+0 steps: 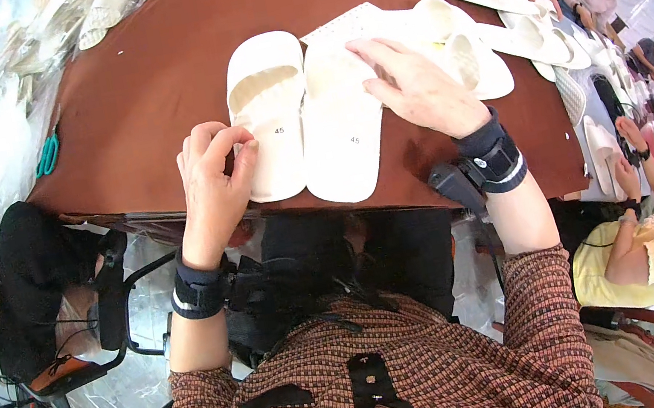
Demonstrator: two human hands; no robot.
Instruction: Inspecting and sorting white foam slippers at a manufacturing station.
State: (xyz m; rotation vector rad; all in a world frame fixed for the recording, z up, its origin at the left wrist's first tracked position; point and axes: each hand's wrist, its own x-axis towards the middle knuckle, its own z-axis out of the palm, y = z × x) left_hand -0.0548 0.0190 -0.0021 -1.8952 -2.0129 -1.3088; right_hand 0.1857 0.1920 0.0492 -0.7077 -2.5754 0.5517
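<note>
The left hand [210, 176] is curled at the near edge of the left slipper [270, 114]. Its thumb and forefinger are pinched together at the slipper's heel side, seemingly on the edge of the sole or a small tag there, though what sits between the fingertips is too small to tell. The grip is closed and fine, the sort used for picking at something thin rather than lifting the shoe.

The right hand [420, 89] lies flat and spread, palm down, with the fingers reaching toward 11 o'clock across the top of the right slipper [344, 127] and the white sheet [353, 25] beyond it. This grip is open and encloses nothing. It looks like a steadying press, which would keep the pair from sliding while the other hand works.

Both slippers are white, open-toed and lying side by side, toes toward 12 o'clock, heels just over the near edge of the brown worktop [143, 88]. Each has a small dark mark on its insole.

At 2 o'clock from the right hand more white slippers [466, 51] are heaped, touching one another. A pair of green-handled scissors [47, 155] lies at 9 o'clock, well apart. Clear plastic bags [48, 34] of slippers are bunched at 10 o'clock. Other people sit at the next table [584, 87] toward 3 o'clock.
</note>
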